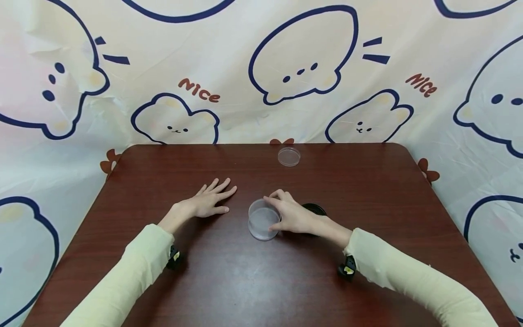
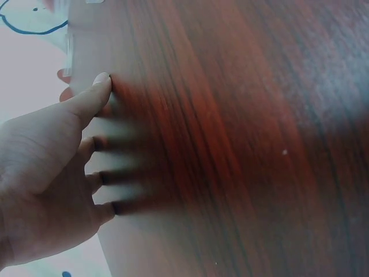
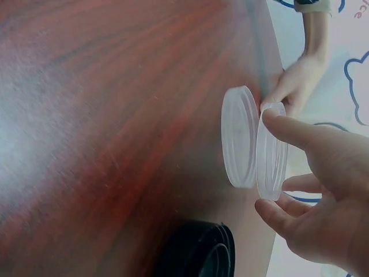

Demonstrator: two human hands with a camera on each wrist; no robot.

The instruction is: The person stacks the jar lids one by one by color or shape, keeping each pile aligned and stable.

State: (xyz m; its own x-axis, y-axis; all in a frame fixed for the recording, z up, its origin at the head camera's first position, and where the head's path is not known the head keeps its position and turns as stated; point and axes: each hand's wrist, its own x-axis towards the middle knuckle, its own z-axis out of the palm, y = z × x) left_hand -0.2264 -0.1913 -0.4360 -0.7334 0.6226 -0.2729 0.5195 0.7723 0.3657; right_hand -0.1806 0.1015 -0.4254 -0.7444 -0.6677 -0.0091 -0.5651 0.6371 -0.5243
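My right hand (image 1: 289, 213) pinches a clear shallow round dish (image 3: 271, 156) by its rim, thumb on one side and fingertips on the other. Close beneath it, a second clear round dish (image 3: 238, 138) lies flat on the table; the two overlap in the head view, slightly offset. To their left my left hand (image 1: 210, 200) rests palm down on the wood with fingers spread, holding nothing. A black round thing with a ring-shaped face (image 3: 216, 254) sits just right of the dishes, partly hidden behind my right hand in the head view.
Another clear round dish (image 1: 288, 156) lies near the far edge of the brown wooden table (image 1: 229, 281). A pale cloth (image 1: 229, 59) with blue cartoon outlines hangs behind the table and along both sides.
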